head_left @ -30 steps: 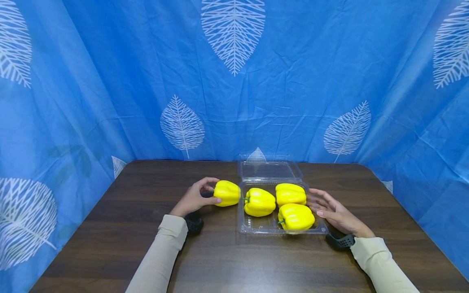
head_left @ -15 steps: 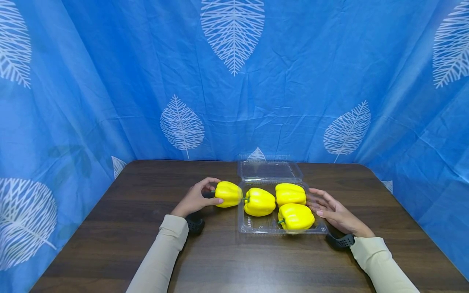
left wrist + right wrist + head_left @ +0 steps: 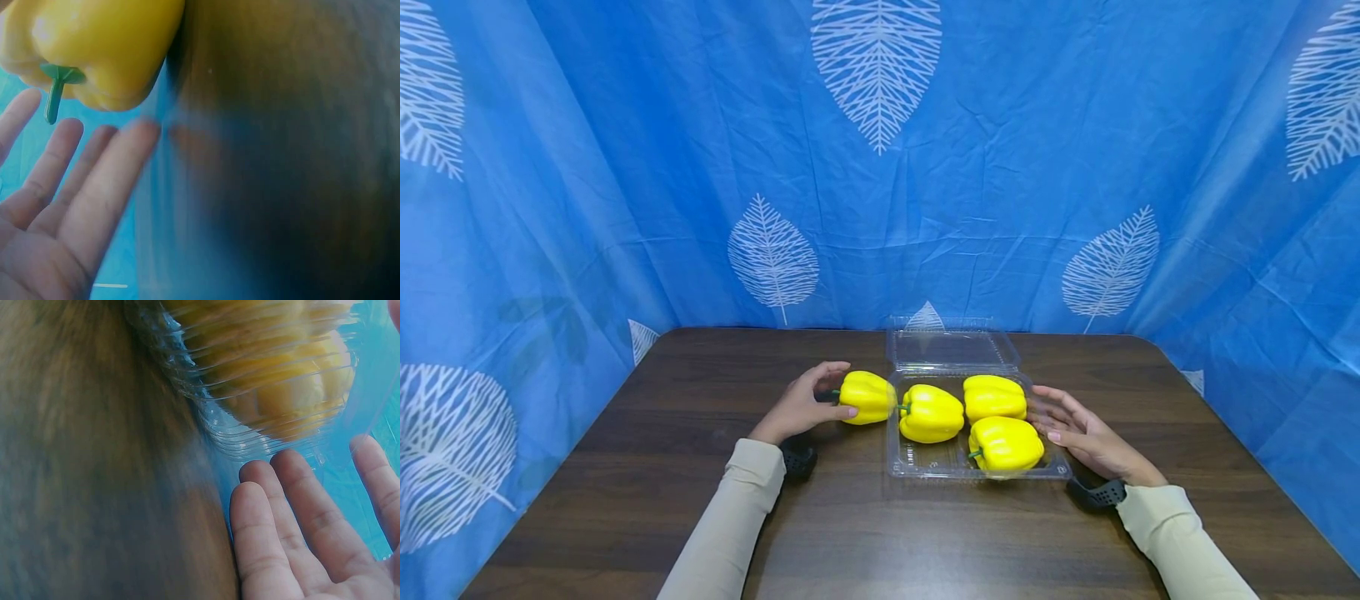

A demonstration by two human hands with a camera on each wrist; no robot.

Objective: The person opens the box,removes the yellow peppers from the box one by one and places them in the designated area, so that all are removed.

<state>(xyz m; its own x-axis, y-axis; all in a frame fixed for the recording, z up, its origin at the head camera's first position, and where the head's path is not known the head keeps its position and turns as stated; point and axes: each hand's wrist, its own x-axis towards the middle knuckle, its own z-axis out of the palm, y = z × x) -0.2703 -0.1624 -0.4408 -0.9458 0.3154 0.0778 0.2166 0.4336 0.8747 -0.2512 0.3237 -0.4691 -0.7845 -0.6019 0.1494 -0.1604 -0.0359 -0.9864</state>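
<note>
In the head view, a yellow bell pepper (image 3: 865,397) lies left of a clear plastic clamshell box (image 3: 917,467), its right end at the box's left wall. My left hand (image 3: 800,406) is around its stem end, thumb near the front side and fingers behind. The left wrist view shows the green stem (image 3: 56,94) pointing at nearly straight fingers (image 3: 103,194), with a gap between. Three more yellow peppers (image 3: 932,414) sit in the box. My right hand (image 3: 1093,439) has extended fingers at the box's right wall; whether they touch is hard to tell.
The box's raised clear lid (image 3: 953,343) lies back towards the far table edge. A dark wooden table (image 3: 880,533) lies beneath everything. Blue curtains (image 3: 970,183) with white leaf prints hang behind and at both sides.
The left pepper has shifted slightly right and towards me. My left fingers have loosened from it, leaving more of its stem in sight. My right hand and the box have stayed put.
</note>
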